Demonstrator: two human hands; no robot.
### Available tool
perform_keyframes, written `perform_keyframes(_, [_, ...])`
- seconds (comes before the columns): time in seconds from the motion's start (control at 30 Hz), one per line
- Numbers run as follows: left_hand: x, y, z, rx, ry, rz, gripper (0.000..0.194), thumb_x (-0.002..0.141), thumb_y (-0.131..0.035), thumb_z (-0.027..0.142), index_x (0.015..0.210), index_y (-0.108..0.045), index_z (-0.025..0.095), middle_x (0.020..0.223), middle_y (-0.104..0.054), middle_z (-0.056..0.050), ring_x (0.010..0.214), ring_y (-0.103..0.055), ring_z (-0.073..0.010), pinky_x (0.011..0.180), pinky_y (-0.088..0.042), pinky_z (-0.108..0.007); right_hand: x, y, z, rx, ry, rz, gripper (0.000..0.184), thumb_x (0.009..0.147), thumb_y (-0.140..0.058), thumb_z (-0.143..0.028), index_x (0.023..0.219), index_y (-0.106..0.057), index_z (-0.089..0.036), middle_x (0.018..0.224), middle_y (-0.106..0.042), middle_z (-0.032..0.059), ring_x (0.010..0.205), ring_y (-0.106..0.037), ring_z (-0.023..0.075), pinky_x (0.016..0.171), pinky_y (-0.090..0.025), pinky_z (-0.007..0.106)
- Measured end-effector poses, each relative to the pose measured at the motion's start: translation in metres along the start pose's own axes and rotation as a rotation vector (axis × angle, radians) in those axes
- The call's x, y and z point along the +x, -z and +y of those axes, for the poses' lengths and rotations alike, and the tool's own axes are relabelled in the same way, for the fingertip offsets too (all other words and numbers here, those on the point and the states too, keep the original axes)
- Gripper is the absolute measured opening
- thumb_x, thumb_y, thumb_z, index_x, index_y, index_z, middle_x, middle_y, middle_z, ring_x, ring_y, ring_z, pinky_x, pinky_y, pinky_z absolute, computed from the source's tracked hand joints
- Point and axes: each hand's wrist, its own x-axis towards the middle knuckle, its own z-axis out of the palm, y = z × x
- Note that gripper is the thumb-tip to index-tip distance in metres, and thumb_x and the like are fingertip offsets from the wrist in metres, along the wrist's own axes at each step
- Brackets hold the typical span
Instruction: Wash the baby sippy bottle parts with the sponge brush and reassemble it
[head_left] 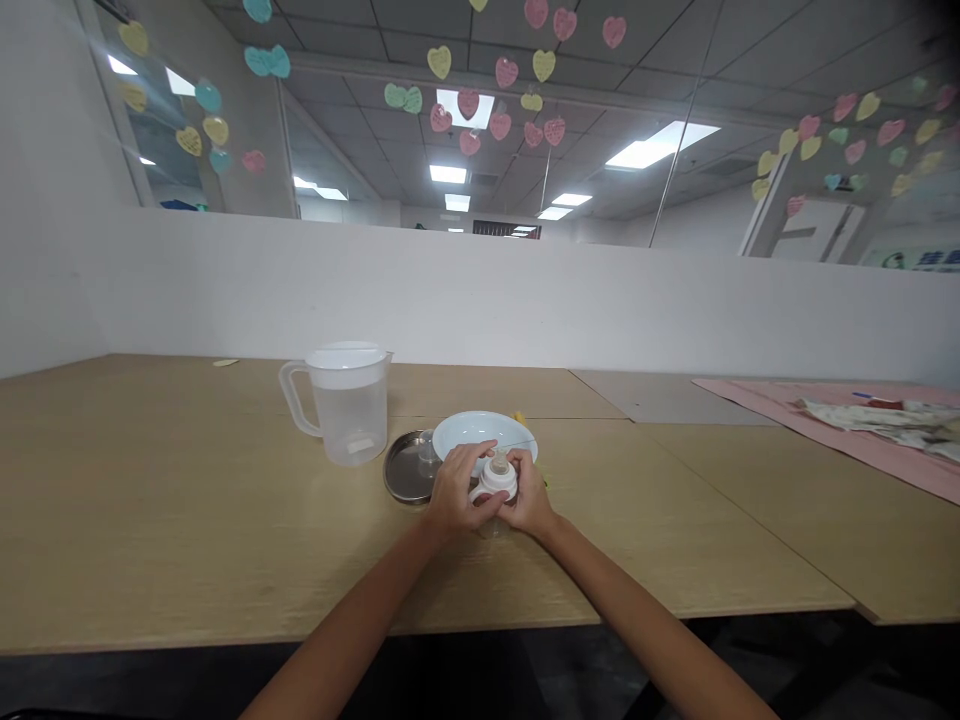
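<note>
Both hands meet around a baby bottle [501,482], the left hand [456,492] wrapped about its left side and the right hand [529,496] about its right, so that it sits between them; the two thumbs come together on its near side, below the white collar, and the translucent teat points up between the hands; whether the base touches the wooden table [225,530] I cannot tell; a white bowl [474,430] lies just beyond the hands, its near part hidden by them; to the left of the bowl lies a round metal tray [405,473], with a small clear cup-like piece [427,448] at its right side; farther left stands a lidded translucent pitcher [351,415], its handle to the left.
</note>
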Motion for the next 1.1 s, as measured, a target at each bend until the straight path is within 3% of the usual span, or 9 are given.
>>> perform_keyframes(0.2, [-0.001,-0.001,-0.001,-0.074,-0.042,0.021,0.047,0.081,-0.051,0.039,0.123,-0.047,0.017,0.103,-0.059,-0.011,0.093,-0.056,-0.0233,0.085,-0.043,-0.037,0.006,0.004,-0.008,-0.025,0.144,-0.022,0.044,0.069,-0.059,-0.035,0.108,-0.047,-0.020,0.094,-0.064,0.0084,0.082,-0.062,0.0239,0.069,-0.050,0.037])
perform_keyframes(0.33, [-0.002,0.003,0.002,-0.156,-0.019,-0.006,0.045,0.084,-0.047,0.037,0.124,-0.046,0.016,0.105,-0.058,-0.011,0.094,-0.056,-0.0224,0.085,-0.044,-0.036,0.006,0.004,-0.010,-0.065,0.118,0.005,0.032,0.070,-0.059,-0.036,0.096,-0.049,-0.021,0.081,-0.063,0.0052,0.071,-0.061,0.0214,0.062,-0.049,0.034])
perform_keyframes(0.5, [-0.003,0.002,0.002,-0.207,0.030,-0.015,0.044,0.087,-0.043,0.037,0.125,-0.045,0.016,0.107,-0.058,-0.011,0.093,-0.056,-0.0217,0.085,-0.044,-0.034,0.002,0.002,-0.008,-0.123,0.071,0.055,0.034,0.068,-0.062,-0.042,0.091,-0.048,-0.021,0.073,-0.061,0.0035,0.062,-0.059,0.0200,0.055,-0.046,0.032])
perform_keyframes(0.73, [-0.005,-0.006,-0.002,-0.184,0.132,-0.016,0.058,0.078,-0.056,0.040,0.128,-0.038,0.017,0.102,-0.054,-0.007,0.093,-0.052,-0.0215,0.087,-0.041,-0.036,0.003,0.002,-0.008,-0.081,0.052,0.041,0.043,0.065,-0.065,-0.048,0.094,-0.047,-0.021,0.076,-0.063,0.0044,0.065,-0.061,0.0209,0.057,-0.047,0.032])
perform_keyframes(1.1, [-0.006,-0.005,-0.001,-0.243,0.127,-0.001,0.044,0.079,-0.054,0.038,0.116,-0.041,0.017,0.100,-0.054,-0.006,0.091,-0.052,-0.0201,0.084,-0.042,-0.034,0.006,0.004,-0.014,-0.077,0.143,0.015,0.040,0.072,-0.057,-0.040,0.104,-0.049,-0.019,0.091,-0.066,0.0089,0.080,-0.063,0.0235,0.069,-0.051,0.036])
